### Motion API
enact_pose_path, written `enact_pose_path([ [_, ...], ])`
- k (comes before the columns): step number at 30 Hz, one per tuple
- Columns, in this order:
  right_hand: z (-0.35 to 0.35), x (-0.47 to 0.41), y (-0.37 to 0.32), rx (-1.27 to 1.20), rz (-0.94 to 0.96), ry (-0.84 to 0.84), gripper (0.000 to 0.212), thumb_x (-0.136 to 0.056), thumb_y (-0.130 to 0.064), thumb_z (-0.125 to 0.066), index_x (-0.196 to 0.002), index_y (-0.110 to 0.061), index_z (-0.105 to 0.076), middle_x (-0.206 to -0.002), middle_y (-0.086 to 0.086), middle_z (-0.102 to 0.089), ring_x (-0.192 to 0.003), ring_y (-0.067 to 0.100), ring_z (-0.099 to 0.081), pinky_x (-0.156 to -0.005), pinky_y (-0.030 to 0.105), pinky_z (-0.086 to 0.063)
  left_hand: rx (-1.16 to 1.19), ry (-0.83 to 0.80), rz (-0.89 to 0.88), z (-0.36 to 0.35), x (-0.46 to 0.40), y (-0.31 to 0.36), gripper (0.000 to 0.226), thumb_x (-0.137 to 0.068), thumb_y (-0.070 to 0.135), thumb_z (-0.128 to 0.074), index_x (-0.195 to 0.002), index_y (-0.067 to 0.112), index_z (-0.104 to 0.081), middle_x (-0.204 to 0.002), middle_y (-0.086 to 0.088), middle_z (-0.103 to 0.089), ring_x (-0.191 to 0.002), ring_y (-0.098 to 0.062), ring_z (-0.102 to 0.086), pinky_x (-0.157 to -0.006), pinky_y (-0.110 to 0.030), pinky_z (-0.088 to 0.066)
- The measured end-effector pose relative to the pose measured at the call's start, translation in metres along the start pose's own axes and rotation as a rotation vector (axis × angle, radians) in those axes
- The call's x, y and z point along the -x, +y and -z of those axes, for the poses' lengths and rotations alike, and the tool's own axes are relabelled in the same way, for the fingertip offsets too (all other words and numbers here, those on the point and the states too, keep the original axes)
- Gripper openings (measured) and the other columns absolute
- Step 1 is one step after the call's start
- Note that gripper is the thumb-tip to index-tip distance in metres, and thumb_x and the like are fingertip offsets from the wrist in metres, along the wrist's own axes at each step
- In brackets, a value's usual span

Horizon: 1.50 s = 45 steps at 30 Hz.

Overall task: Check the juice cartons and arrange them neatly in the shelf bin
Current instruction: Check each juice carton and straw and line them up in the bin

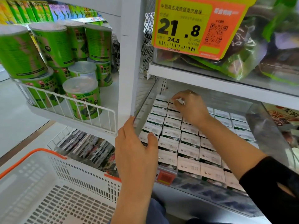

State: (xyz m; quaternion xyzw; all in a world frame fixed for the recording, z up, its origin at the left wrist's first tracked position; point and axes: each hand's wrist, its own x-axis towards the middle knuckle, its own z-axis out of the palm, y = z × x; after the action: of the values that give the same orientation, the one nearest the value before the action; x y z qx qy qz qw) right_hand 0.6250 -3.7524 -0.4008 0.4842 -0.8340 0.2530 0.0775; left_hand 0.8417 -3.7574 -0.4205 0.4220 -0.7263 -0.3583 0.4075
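Several small white-topped juice cartons stand packed in neat rows inside a clear plastic shelf bin. My left hand grips the bin's near left corner, thumb over the clear wall. My right hand reaches deep into the bin, fingers pinched on a carton in the back row. My right forearm, in a black sleeve, crosses over the middle rows and hides some cartons.
A white and orange shopping basket sits at the lower left. Green snack cans fill a wire rack to the left. A large yellow-orange price tag hangs above the bin, with bagged goods on the upper shelf.
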Motion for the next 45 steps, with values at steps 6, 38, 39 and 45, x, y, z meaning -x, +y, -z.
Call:
enact_pose_path([
  [6, -0.012, -0.016, -0.007, 0.080, 0.047, -0.206, 0.027, -0.092, -0.031, -0.059, -0.116, -0.019, -0.066, -0.113, 0.005, -0.063, -0.106, 0.021, -0.056, -0.082, 0.024, -0.042, 0.025, -0.002, 0.011, 0.001, -0.001, -0.001, 0.058, -0.085, 0.026, -0.062, -0.140, 0.019, -0.043, -0.130, 0.000, -0.053, -0.118, -0.017, -0.046, -0.094, -0.034, -0.040],
  [38, 0.075, 0.124, -0.013, -1.105, -0.598, 0.426, 0.020, -0.087, -0.019, -0.062, -0.067, -0.022, -0.063, -0.060, -0.011, -0.057, -0.056, 0.003, -0.053, -0.051, 0.019, -0.043, 0.063, 0.132, -0.227, 0.002, 0.015, 0.023, 0.038, -0.091, 0.026, -0.056, -0.129, 0.024, -0.053, -0.116, 0.018, -0.050, -0.110, -0.002, -0.042, -0.097, -0.026, -0.031],
  [39, 0.080, 0.132, -0.009, -1.106, -0.614, 0.416, 0.019, -0.087, -0.019, -0.062, -0.068, -0.021, -0.064, -0.061, -0.010, -0.058, -0.056, 0.003, -0.054, -0.051, 0.019, -0.045, 0.020, 0.122, -0.305, -0.001, 0.019, 0.027, 0.033, -0.091, 0.027, -0.055, -0.123, 0.024, -0.057, -0.113, 0.018, -0.050, -0.108, -0.003, -0.043, -0.098, -0.022, -0.028],
  [45, 0.095, 0.161, 0.005, -1.192, -0.658, 0.344, 0.018, -0.087, -0.015, -0.063, -0.069, -0.016, -0.063, -0.053, -0.011, -0.058, -0.051, 0.003, -0.057, -0.045, 0.016, -0.045, 0.119, -0.532, -0.276, -0.028, 0.026, 0.067, 0.025, -0.088, 0.041, -0.061, -0.113, 0.035, -0.062, -0.105, 0.028, -0.059, -0.103, 0.009, -0.053, -0.088, -0.008, -0.038],
])
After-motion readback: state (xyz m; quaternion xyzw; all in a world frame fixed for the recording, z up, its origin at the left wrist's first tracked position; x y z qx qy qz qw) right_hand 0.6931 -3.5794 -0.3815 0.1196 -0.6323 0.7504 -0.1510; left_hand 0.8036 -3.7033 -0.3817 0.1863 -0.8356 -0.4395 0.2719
